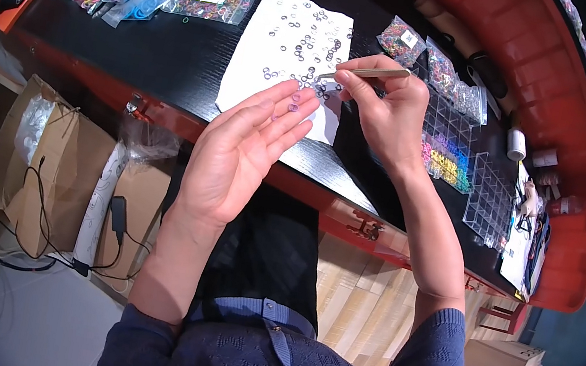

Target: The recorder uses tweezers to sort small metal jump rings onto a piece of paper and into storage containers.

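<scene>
Head view: left hand (236, 150) held flat, palm up, fingers (285, 116) straight and close together, carrying small dark rubber rings (295, 98) on the tips. Right hand (386, 113) pinched shut on thin metal tweezers (366, 73), tip over white paper sheet (269, 47) with scattered rings, on glossy black surface (175, 55).

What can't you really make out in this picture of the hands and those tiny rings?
Head view only:
- Tweezers tip: too small to tell whether it grips a ring.
- Right hand palm: turned away.
- Small rings on left hand fingertips: count unclear.
- White sheet near edge: hidden by both hands.
</scene>
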Action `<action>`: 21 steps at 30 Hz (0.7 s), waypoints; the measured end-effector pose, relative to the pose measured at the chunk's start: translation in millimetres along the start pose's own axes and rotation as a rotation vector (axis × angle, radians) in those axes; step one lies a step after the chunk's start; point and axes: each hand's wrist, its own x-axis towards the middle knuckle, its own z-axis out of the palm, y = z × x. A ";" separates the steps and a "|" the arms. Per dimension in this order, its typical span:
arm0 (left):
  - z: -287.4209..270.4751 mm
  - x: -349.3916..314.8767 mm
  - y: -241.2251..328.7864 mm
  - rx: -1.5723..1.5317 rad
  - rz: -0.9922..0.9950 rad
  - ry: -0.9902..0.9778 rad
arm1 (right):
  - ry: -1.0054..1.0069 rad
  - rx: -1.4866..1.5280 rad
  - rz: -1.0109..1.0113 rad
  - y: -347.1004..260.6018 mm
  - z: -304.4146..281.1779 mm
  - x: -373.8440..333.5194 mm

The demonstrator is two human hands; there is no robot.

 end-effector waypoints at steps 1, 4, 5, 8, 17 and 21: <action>0.3 -0.4 0.1 -0.001 0.000 -0.001 | 0.011 -0.005 -0.032 -0.3 -0.1 -0.3; -2.2 -0.5 0.8 -0.008 -0.006 0.006 | 0.038 0.032 -0.082 -7.1 -2.4 -1.6; -1.9 -0.3 0.6 -0.007 -0.004 0.006 | 0.037 0.033 -0.084 -9.0 -4.4 -2.1; -1.1 0.7 -0.9 -0.023 -0.007 0.005 | -0.036 0.264 -0.111 -18.7 -8.4 -6.9; 4.1 -4.3 3.4 0.009 0.060 0.043 | 0.005 0.079 -0.019 -3.1 -5.3 -0.9; 1.8 -3.9 15.1 0.026 0.146 0.044 | -0.018 0.041 -0.023 -2.7 0.9 -1.2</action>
